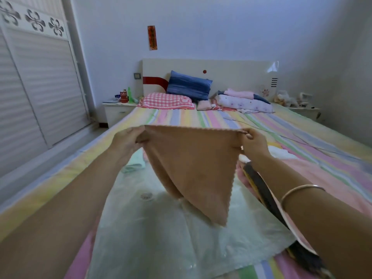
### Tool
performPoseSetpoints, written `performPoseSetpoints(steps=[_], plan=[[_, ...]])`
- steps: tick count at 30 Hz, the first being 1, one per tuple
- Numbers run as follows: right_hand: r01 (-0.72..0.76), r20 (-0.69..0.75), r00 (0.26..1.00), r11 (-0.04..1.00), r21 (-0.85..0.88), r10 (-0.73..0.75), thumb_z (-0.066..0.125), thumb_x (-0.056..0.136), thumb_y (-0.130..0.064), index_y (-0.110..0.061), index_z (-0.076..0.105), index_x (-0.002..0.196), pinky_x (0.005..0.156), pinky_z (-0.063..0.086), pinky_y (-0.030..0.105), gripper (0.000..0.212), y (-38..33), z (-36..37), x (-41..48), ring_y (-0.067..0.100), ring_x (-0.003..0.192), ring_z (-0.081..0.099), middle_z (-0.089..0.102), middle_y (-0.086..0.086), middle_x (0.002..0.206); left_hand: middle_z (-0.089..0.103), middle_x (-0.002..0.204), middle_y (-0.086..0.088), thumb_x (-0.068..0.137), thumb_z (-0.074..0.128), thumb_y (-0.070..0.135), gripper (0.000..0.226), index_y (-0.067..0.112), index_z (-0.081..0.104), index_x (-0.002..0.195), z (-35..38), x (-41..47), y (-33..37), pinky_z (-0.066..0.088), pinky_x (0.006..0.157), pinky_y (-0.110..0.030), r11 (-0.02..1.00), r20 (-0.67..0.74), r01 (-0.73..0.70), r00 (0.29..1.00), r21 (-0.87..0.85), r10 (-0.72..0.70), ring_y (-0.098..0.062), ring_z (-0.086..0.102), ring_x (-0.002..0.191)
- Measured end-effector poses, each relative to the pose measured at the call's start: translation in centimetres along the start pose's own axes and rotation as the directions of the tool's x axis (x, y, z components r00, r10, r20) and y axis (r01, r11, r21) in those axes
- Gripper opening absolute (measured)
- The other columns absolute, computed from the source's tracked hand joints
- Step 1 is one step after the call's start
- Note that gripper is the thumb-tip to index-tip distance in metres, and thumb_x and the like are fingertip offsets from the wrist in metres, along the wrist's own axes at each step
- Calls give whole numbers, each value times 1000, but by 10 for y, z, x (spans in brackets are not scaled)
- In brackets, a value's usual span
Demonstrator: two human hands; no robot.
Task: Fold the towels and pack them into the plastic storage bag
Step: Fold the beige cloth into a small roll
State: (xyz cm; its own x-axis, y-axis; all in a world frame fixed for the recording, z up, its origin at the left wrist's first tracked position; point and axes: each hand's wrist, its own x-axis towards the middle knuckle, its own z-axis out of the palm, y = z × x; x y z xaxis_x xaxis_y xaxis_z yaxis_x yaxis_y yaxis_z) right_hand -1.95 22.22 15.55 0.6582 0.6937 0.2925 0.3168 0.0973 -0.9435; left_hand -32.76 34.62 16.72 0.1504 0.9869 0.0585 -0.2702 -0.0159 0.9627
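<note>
A brown towel (193, 166) hangs in the air over the bed, stretched by its top edge. My left hand (128, 139) pinches its left corner and my right hand (253, 140) pinches its right corner. Its lower end droops onto the clear plastic storage bag (153, 228), which lies flat on the striped sheet below my arms. A pale green towel (135, 163) lies folded just beyond the bag on the left. A white towel (279, 153) and a dark patterned cloth (259, 188) lie to the right, partly hidden by my right arm.
The striped bed (201, 117) stretches ahead to a headboard, with a checked pillow (166, 100), a blue pillow (189, 85) and piled bedding (243, 101). A wardrobe (34, 87) stands at the left. A nightstand (117, 111) carries small items.
</note>
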Motion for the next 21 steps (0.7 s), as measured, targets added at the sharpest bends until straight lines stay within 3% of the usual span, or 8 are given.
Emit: performPoseSetpoints(steps=[3,6,9,12,14,17,21], plan=[[122,-3,992,976,179,-123,51,96,-10,-16,65,91,75,60,39,16,-36,-9,-2,21,83,64,65,4,87,69,70,4,94,61,14,12,12,64,82,4,-7,33,56,82,-28,984,22,-176,984,12,175,-8,64,75],[171,36,982,950,262,-186,50,96,-6,-17,64,89,75,60,35,19,-47,-18,-22,19,86,63,64,7,92,68,64,10,94,60,13,12,13,65,83,-4,-27,39,55,84,-29,965,39,-255,967,64,253,-2,65,67],[155,83,980,954,257,-182,49,97,-4,-13,64,90,73,59,32,19,-32,-25,-55,15,79,64,63,7,87,70,71,3,92,62,16,15,17,70,79,-25,-55,13,53,85,-31,942,51,-272,962,196,267,-11,65,73],[117,160,976,975,189,-148,50,96,-1,-5,64,94,58,55,20,15,7,-38,-94,16,68,62,62,13,84,66,72,-1,92,62,13,18,15,69,76,-48,-94,-31,47,73,-21,906,89,-266,964,330,251,-11,59,73],[114,208,969,989,99,-133,52,95,0,-11,67,91,58,53,16,19,38,-51,-118,16,72,63,64,12,85,66,66,5,90,65,9,18,14,69,73,-62,-123,-63,45,63,-14,899,136,-231,972,373,193,-5,58,65],[146,298,947,987,-71,-119,55,92,3,-25,71,82,60,50,14,34,81,-73,-153,5,64,60,68,-7,76,67,67,4,85,71,17,12,18,73,73,-79,-164,-105,44,62,-16,882,240,-180,968,436,78,-4,59,66],[120,356,932,983,-136,-65,55,92,4,-33,70,81,59,44,10,42,103,-90,-188,-3,66,60,70,-7,80,63,64,4,86,67,6,18,12,71,69,-86,-200,-134,40,60,-13,870,268,-123,963,477,-10,-2,56,65]])
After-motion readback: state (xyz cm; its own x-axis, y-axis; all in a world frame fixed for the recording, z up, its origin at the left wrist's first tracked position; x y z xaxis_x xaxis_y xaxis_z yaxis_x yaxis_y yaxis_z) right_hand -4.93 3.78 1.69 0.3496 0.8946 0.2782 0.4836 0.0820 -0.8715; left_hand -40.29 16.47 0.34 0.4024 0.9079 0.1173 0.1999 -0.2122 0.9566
